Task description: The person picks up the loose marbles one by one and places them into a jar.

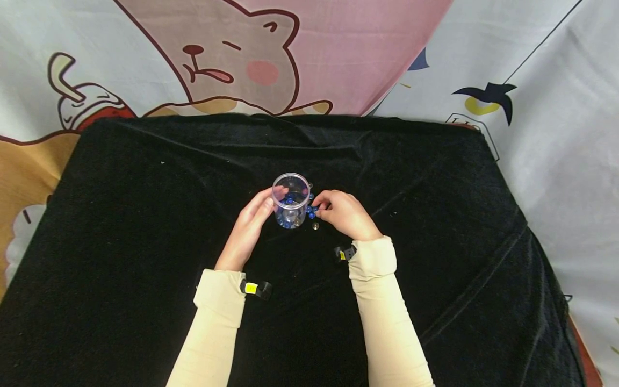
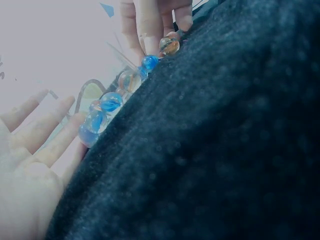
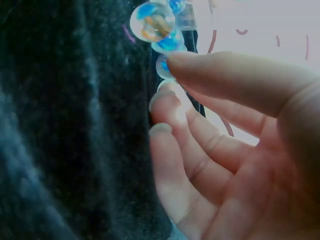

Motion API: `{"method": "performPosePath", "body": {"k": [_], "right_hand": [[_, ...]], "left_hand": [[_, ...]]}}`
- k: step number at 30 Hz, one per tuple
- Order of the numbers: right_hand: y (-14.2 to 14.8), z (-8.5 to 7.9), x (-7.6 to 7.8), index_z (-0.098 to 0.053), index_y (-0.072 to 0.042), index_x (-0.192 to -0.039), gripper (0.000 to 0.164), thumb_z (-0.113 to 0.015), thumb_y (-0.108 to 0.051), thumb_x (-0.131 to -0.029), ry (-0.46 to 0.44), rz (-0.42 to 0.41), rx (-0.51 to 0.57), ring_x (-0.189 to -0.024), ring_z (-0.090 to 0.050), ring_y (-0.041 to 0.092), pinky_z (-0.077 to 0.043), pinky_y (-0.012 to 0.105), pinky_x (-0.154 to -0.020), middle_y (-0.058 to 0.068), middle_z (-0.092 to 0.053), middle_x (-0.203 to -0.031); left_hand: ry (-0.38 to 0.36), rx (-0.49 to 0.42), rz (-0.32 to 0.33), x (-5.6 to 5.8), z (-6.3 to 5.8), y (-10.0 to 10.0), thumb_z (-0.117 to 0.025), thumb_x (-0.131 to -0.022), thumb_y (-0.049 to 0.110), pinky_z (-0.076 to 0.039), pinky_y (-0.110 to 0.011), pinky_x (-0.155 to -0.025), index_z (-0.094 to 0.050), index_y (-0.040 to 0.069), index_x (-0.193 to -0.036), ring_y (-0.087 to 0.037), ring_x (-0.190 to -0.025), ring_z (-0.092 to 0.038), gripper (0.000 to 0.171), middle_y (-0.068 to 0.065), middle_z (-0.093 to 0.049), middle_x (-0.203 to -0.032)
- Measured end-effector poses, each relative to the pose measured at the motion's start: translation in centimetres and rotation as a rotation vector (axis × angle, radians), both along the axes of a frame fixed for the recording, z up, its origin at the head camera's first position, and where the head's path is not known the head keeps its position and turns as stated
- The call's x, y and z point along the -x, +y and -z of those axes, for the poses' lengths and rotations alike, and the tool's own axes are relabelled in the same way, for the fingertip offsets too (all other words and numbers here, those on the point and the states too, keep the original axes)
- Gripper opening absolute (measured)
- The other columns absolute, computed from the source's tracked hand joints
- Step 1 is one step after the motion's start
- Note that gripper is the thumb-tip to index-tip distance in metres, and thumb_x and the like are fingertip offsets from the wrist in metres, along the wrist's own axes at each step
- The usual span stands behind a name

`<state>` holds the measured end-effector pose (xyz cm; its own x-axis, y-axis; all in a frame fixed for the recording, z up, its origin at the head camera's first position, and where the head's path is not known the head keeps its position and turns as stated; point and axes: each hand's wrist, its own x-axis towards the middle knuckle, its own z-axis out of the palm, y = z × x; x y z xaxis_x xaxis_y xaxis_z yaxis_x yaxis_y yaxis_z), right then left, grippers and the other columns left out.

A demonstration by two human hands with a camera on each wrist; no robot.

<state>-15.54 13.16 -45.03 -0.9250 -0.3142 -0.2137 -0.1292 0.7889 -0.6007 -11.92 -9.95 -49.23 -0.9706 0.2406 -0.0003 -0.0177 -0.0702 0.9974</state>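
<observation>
A clear plastic cup with several blue and clear marbles inside stands on the black cloth. My left hand holds it from the left, thumb beside the rim and fingers behind the wall; in the left wrist view those fingers look fairly straight. To the right of the cup lie several loose marbles, mostly blue. My right hand bends over them, thumb and forefinger pinching at a blue marble. A marble with an orange and blue swirl sits beyond the thumb tip.
Black velvety cloth covers the table, with soft folds towards the right. A curtain with a cartoon bear hangs behind the far edge. A clear marble lies on the near side of the group.
</observation>
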Motion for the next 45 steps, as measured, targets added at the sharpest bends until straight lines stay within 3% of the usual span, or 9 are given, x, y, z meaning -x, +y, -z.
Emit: {"method": "performPosePath", "body": {"k": [11,20,26,33,45], "right_hand": [[0.03,0.2,0.1,-0.071,-0.008,-0.109,0.014,-0.068,-0.018,-0.099,-0.012,0.017,0.002,-0.075,-0.057,0.018,-0.046,0.03,-0.068,0.004,-0.063,-0.087],[0.23,-0.03,0.15,-0.07,-0.01,-0.107,0.017,-0.065,-0.024,-0.1,-0.012,0.054,0.023,-0.077,-0.062,0.02,-0.051,0.033,-0.071,0.005,-0.071,-0.09],[0.26,0.0,0.24,-0.07,-0.01,-0.109,0.015,-0.065,-0.018,-0.098,-0.025,0.06,0.07,-0.08,-0.066,0.021,-0.055,0.036,-0.075,0.007,-0.074,-0.094],[0.26,0.24,0.32,-0.07,-0.009,-0.109,0.015,-0.066,-0.014,-0.096,0.026,0.066,0.086,-0.086,-0.066,0.023,-0.057,0.038,-0.082,0.008,-0.074,-0.096],[0.13,-0.21,0.37,-0.069,-0.009,-0.112,0.017,-0.069,-0.016,-0.096,0.139,0.125,0.166,-0.087,-0.064,0.022,-0.052,0.034,-0.079,0.008,-0.07,-0.098]], "left_hand": [[-0.004,-0.001,-0.002,0.03,0.02,0.03,-0.043,-0.11,0.036,-0.029,-0.049,-0.126,-0.053,0.011,-0.145,-0.019,-0.145,-0.046,0.044,-0.006,-0.056,-0.15],[-0.001,-0.004,0.001,0.04,0.09,0.02,-0.043,-0.11,0.035,-0.029,-0.049,-0.126,-0.052,0.011,-0.146,-0.019,-0.146,-0.046,0.044,-0.006,-0.056,-0.15],[0.004,-0.007,0.001,0.06,0.18,0.0,-0.043,-0.11,0.034,-0.03,-0.048,-0.126,-0.053,0.01,-0.145,-0.019,-0.145,-0.047,0.043,-0.006,-0.056,-0.15],[-0.003,-0.005,-0.001,0.1,0.12,0.03,-0.044,-0.11,0.035,-0.03,-0.048,-0.126,-0.053,0.011,-0.145,-0.019,-0.145,-0.047,0.043,-0.006,-0.057,-0.15],[-0.001,-0.008,-0.007,0.07,0.03,0.08,-0.043,-0.11,0.033,-0.031,-0.047,-0.126,-0.053,0.009,-0.145,-0.021,-0.145,-0.047,0.043,-0.008,-0.057,-0.15]]}}
